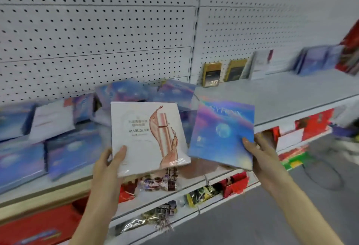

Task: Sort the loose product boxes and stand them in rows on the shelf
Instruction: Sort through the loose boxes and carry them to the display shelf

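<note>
1. A white box [147, 137], printed with a rose-gold bottle and the word MARUBI, is gripped at its lower left corner by the left hand [110, 165]. The thumb is laid on the front face and the fingers are hidden behind.
2. A blue iridescent box [223, 134] is gripped at its lower right edge by the right hand [259, 152], thumb on the front.
3. Both boxes are held upright and side by side in front of the grey shelf [281, 97], clear of its surface. Whether their inner corners touch cannot be told.
4. A loose heap of blue boxes [73, 147] is seen lying blurred on the shelf at left.
5. Farther right, gold boxes [212, 74] are stood against the pegboard [97, 30].
6. Red packs [314, 126] are seen on the shelf below.
</note>
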The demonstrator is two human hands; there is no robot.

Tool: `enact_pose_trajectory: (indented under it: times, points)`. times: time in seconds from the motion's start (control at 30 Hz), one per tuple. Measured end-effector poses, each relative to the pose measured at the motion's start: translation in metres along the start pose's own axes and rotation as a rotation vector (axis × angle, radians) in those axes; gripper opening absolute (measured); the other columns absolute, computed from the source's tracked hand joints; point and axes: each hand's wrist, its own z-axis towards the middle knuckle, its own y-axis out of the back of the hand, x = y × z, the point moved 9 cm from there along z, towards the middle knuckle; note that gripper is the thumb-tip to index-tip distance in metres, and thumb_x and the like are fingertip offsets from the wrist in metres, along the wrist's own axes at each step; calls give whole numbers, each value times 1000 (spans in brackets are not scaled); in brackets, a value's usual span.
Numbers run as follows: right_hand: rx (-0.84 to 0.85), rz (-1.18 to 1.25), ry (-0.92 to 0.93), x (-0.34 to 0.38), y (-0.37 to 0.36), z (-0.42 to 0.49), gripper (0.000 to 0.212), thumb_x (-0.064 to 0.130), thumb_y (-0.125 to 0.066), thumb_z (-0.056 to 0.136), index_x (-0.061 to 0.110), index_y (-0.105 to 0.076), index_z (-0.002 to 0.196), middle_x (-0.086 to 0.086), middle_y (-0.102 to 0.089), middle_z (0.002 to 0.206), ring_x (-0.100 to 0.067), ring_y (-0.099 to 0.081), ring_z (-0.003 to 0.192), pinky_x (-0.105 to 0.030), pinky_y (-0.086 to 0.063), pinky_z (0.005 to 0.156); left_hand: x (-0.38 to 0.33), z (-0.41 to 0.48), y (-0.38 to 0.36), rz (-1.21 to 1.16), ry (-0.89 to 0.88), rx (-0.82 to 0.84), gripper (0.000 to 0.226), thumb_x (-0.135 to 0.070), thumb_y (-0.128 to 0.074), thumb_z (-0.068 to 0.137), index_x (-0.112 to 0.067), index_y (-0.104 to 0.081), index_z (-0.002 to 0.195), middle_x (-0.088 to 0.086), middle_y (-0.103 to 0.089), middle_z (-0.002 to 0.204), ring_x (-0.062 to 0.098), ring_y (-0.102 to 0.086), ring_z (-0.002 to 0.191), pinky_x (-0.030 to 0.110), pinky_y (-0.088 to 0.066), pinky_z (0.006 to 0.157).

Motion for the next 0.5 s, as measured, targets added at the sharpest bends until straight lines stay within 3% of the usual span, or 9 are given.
enact_pose_trajectory:
  times: [0.07,0.13,0.2,0.3,0.4,0.43,0.5]
  points:
    - [-62,-22,32,18,53,-6,82,48,-92,41,11,-65,109,-4,-74,104,-15,-72,85,-26,-58,66,19,-9,-52,-26,33,62,8,-19,-58,91,-19,-61,99,5,-71,102,16,-69,83,38,-56,72]
    - [-142,-39,48,37,112,-10,97,52,-93,31,9,-63,112,-5,-74,103,-17,-72,84,-26,-57,64,40,-21,-106,-51,78,122,12,-16,-58,90,-18,-61,101,4,-70,103,18,-68,87,33,-56,64]
    - [-188,-48,50,50,146,-12,90,50,-92,41,7,-63,114,-8,-73,108,-18,-72,86,-27,-57,65,53,-29,-138,-94,122,145,12,-14,-58,90,-21,-62,98,4,-69,104,21,-66,90,37,-51,69]
    - [-243,-6,76,80,205,-6,57,29,-77,65,4,-62,114,-12,-71,111,-18,-72,86,-26,-57,66,69,-33,-207,-97,139,212,13,-13,-59,87,-23,-62,94,1,-71,96,17,-69,81,35,-48,68]
    - [-305,-62,115,100,247,15,76,44,-90,46,10,-64,109,-8,-74,105,-18,-72,84,-26,-57,64,77,-29,-264,-80,106,257,22,-16,-63,74,-20,-63,96,-1,-72,94,12,-71,77,33,-58,65]
    - [-319,-71,118,103,257,23,84,50,-92,38,11,-64,107,-7,-74,104,-18,-72,85,-26,-57,64,80,-26,-281,-73,106,265,29,-19,-64,70,-20,-63,99,2,-72,99,16,-70,84,38,-59,72]
    - [-334,-53,107,105,279,45,81,50,-91,40,12,-65,106,-8,-74,106,-20,-72,88,-29,-59,67,89,-15,-314,-61,114,276,30,-20,-65,72,-19,-63,102,7,-69,109,28,-65,98,51,-52,87]
